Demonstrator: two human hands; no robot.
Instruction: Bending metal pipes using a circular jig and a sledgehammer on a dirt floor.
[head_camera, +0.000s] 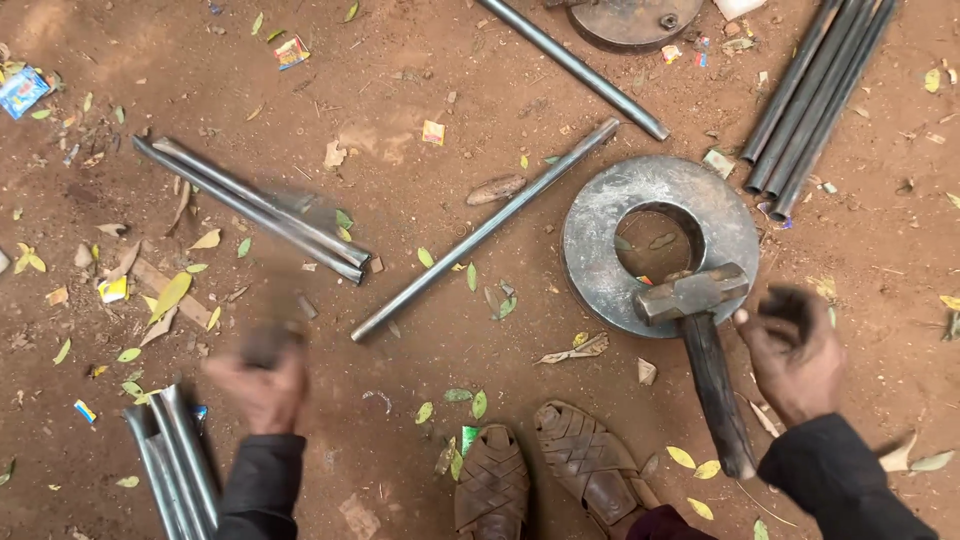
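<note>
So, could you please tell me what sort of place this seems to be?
Probably an open-air metalworking spot on bare ground: grey steel tubes lie in bundles on red leaf-strewn dirt, beside a thick round steel ring with a wooden-handled sledgehammer resting on it.

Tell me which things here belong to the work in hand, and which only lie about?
In use: hammer, steel ring, the pipe beside it, the blurred piece in the left hand.
Lying about: pipe bundle, leaves, wrappers, metal disc.

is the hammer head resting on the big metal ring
Yes, the hammer lies with its head on the lower edge of the flat metal ring, its dark handle pointing back towards the right hand.
</note>
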